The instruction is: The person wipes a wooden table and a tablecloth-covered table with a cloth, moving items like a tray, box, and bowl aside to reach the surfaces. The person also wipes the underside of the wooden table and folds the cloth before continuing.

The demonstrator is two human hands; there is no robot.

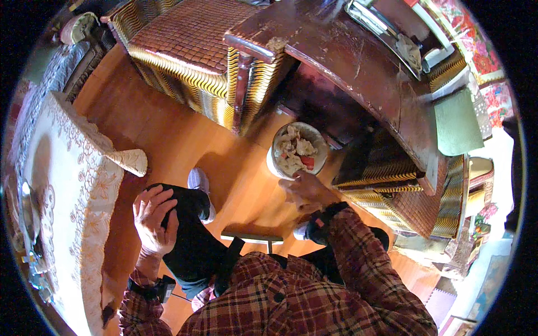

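My left hand (pixel 154 218) rests on my left knee in dark trousers, its fingers apart and holding nothing. In front of me on the floor stands a white round waste bin (pixel 272 167), apparently filled with crumpled tissue paper (pixel 290 145) and a small red piece (pixel 307 162). At the bin's near rim is my right hand (pixel 307 191). One finger or the thumb reaches over the rim while the other fingers, slightly blurred, lie outside against the wall. Their tips are partly hidden.
Beyond the bin stands a worn dark wooden table (pixel 336 54) with a tray (pixel 384 33) on it. Chairs with woven-bead seats (pixel 189 33) flank it. At left is a table with a lace-edged cloth (pixel 71 176). Wooden flooring (pixel 168 138) lies between.
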